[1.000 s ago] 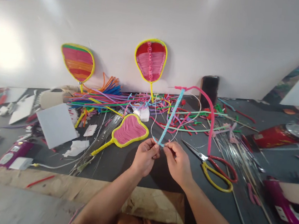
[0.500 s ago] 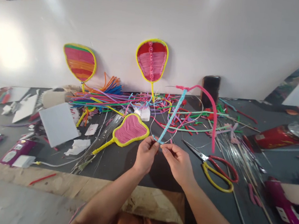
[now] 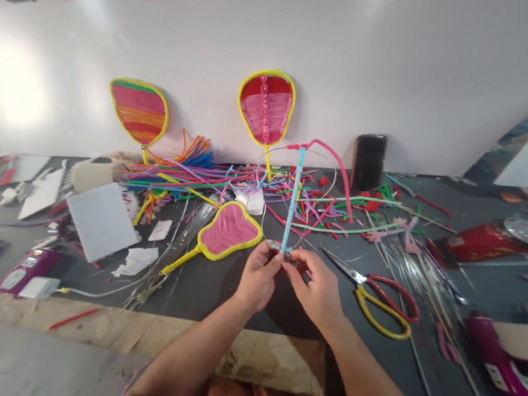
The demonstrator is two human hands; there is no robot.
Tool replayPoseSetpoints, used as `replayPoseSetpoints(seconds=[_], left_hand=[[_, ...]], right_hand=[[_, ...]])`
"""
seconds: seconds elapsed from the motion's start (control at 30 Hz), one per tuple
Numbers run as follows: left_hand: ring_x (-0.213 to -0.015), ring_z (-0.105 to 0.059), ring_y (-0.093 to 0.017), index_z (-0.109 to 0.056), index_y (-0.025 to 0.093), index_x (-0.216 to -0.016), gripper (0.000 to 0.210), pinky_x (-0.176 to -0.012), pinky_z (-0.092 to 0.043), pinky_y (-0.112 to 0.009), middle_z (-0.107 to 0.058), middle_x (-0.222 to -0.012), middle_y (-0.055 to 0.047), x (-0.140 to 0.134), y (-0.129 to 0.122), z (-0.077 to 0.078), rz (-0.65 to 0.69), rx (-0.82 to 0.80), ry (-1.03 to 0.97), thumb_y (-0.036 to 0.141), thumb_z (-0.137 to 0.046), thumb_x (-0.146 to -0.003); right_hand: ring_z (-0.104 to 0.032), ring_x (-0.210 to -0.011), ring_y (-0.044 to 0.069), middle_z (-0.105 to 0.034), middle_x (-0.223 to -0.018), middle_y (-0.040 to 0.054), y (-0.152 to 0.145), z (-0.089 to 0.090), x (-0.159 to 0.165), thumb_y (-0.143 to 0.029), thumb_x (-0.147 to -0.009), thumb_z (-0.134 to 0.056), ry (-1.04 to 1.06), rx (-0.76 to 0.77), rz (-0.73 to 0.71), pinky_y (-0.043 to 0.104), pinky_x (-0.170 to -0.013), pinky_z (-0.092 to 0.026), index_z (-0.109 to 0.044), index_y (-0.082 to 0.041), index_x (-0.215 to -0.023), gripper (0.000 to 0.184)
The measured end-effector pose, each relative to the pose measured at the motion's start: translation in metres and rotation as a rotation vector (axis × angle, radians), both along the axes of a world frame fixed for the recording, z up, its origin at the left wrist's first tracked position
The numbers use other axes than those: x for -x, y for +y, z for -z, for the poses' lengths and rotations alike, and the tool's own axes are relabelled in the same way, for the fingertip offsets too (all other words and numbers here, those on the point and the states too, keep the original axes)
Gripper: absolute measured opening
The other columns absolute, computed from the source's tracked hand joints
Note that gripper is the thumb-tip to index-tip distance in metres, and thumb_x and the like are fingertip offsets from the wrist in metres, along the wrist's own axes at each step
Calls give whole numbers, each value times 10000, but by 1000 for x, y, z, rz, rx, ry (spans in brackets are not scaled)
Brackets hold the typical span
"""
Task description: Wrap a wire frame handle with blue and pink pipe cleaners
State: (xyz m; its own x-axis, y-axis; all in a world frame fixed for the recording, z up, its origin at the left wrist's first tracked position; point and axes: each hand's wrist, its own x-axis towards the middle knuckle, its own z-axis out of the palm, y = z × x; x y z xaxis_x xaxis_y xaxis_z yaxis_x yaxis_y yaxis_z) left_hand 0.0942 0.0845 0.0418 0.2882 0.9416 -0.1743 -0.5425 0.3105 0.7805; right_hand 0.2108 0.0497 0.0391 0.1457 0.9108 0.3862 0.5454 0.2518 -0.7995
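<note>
Both hands meet at the lower end of a light-blue wrapped pipe-cleaner stem (image 3: 294,195), which stands nearly upright. My left hand (image 3: 257,277) pinches its base between thumb and fingers. Close beside it, my right hand (image 3: 312,283) has thumb and fingertips pressed together at the blue pipe cleaner's short cross end; exactly what those fingertips grip is partly hidden. From the stem's top a pink pipe cleaner (image 3: 341,165) bends over to the right. Thin wire loops out around the stem. A pink fan shape with yellow edging (image 3: 231,232) lies left of my hands.
Scissors with red and yellow handles (image 3: 388,304) lie right of my hands. Behind are heaped pipe cleaners (image 3: 190,174), two upright fan shapes, and a black phone (image 3: 368,162) against the white board. A red can (image 3: 492,240) and wire rods lie to the right.
The blue stem has swung from a rightward tilt to nearly upright, carrying the pink pipe cleaner left. My hands stay together at its base, with the right fingers more curled.
</note>
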Motion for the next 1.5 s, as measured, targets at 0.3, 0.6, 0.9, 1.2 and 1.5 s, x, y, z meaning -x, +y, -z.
replayPoseSetpoints(seconds=[0.3, 0.6, 0.9, 1.2, 1.5], left_hand=[[-662, -520, -89, -589, 171, -830, 247, -635, -413, -216, -579, -740, 11, 2, -1, 4, 39, 58, -7, 261, -751, -667], [-613, -530, -91, -661, 147, -841, 268, -587, -414, -213, -627, -716, -15, 11, 4, 5, 134, 83, 61, 279, -778, -639], [-688, -528, -104, -658, 147, -777, 194, -685, -419, -227, -613, -722, -12, 14, 9, 11, 109, -57, 181, 286, -748, -675], [-586, -461, -87, -625, 156, -763, 195, -578, -371, -212, -556, -635, 20, 11, 6, 16, 29, -117, 320, 300, -729, -683], [-683, -523, -97, -651, 155, -787, 216, -675, -414, -219, -602, -722, 0, 13, 6, 12, 90, -41, 144, 284, -765, -656]], right_hand=[[-602, -634, 146, -652, -725, 18, 0, -4, -1, -258, -876, -501, -45, 20, -22, 282, -672, -487, -600, -219, -813, 124], [-535, -572, 134, -600, -653, 5, -1, -7, -7, -334, -871, -492, 103, 186, -72, 233, -562, -430, -604, -196, -769, 204], [-460, -509, 118, -536, -580, -18, -3, -10, -4, -371, -849, -515, 185, 261, -62, 222, -486, -363, -599, -192, -717, 237], [-343, -455, 95, -390, -504, -51, -2, -6, -1, -391, -827, -525, 339, 333, -73, 215, -429, -277, -568, -186, -673, 260], [-368, -480, 103, -440, -537, -37, -3, -13, -4, -390, -827, -523, 271, 316, -74, 221, -451, -293, -581, -189, -682, 254]])
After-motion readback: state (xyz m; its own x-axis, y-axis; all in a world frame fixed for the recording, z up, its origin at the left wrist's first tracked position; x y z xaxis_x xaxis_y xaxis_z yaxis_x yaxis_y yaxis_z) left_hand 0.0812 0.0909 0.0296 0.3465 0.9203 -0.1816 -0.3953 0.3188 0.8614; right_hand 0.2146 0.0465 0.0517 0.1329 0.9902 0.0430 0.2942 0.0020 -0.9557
